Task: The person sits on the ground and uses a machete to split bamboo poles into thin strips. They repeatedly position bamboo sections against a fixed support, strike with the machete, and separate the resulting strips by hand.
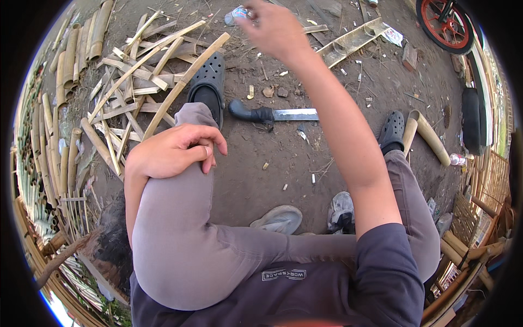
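Resting left hand (180, 148) loosely on knee (174, 196), left of machete (280, 115), likely for support; extending right hand (274, 32) beyond it, beside plastic container (235, 16), with unclear grasp.

The dark navy cloth T-shirt (310, 300) bears 1 printed chest label (284, 274), a word in pale capitals inside a thin pale rectangular outline, upside down in this view and legible. On the crumpled clear plastic packaging with blue and red print (236, 16), the crumpled white plastic wrapper (393, 36) and the clear plastic bottle with a red-and-white band (457, 159), any lettering is too small to read.
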`<move>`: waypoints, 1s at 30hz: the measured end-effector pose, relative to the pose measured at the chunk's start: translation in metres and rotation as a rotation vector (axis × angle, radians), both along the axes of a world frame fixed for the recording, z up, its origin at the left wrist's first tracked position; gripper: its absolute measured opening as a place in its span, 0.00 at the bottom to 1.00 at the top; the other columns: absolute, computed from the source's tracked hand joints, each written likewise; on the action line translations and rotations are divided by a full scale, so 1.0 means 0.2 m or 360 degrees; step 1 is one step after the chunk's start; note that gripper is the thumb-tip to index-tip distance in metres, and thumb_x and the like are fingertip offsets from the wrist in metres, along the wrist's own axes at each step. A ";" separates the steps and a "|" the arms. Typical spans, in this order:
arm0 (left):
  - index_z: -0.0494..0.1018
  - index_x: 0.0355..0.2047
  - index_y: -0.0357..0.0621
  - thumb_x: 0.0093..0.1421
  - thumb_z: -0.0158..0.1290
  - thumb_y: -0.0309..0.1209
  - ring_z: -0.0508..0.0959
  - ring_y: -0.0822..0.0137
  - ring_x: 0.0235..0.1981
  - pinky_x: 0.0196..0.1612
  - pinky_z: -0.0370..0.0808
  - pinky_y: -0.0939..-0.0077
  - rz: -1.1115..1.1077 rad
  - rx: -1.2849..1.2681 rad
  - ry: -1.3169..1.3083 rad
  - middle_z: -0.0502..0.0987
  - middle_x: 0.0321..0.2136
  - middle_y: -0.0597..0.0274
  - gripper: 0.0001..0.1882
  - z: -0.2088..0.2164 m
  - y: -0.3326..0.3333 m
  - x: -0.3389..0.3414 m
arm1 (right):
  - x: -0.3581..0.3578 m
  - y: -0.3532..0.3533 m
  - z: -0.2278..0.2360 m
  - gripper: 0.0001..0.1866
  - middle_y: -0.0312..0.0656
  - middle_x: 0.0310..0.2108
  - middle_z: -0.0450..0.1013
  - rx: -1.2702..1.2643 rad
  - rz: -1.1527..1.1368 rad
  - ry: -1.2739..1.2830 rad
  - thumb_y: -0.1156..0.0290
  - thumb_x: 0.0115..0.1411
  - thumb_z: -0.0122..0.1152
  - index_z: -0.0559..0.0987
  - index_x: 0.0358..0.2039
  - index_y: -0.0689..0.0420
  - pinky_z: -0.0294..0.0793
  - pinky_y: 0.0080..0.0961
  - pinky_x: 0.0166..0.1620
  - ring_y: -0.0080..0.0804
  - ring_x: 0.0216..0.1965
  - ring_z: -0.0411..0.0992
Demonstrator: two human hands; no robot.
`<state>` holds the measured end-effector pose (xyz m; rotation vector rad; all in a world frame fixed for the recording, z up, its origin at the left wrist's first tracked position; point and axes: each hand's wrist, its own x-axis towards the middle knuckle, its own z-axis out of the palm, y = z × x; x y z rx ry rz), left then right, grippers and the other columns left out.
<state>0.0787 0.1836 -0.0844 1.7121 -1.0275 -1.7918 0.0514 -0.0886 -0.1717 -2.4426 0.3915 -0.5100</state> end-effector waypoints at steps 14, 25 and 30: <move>0.72 0.48 0.37 0.67 0.43 0.26 0.77 0.73 0.34 0.42 0.72 0.77 0.0151 0.0075 0.0059 0.77 0.27 0.64 0.12 0.00 -0.05 0.01 | -0.58 -1.33 -1.09 0.30 0.42 0.28 0.80 0.0466 -0.1617 0.0847 0.43 0.62 0.58 0.83 0.30 0.63 0.77 0.31 0.32 0.33 0.26 0.78; 0.75 0.44 0.37 0.63 0.55 0.30 0.78 0.63 0.35 0.43 0.74 0.69 0.0985 -0.0035 -0.1835 0.78 0.32 0.55 0.12 -0.46 0.18 0.19 | -0.51 -1.46 -1.09 0.32 0.55 0.59 0.71 0.0222 -0.1489 0.1137 0.54 0.56 0.57 0.77 0.55 0.63 0.68 0.38 0.62 0.50 0.62 0.69; 0.69 0.54 0.43 0.61 0.57 0.33 0.74 0.49 0.49 0.48 0.74 0.58 0.0421 0.0061 -0.2264 0.75 0.45 0.54 0.21 -0.84 0.42 0.30 | -0.52 -1.61 -1.22 0.21 0.50 0.41 0.76 0.0578 -0.1436 0.0863 0.56 0.58 0.61 0.80 0.40 0.64 0.74 0.34 0.37 0.40 0.38 0.75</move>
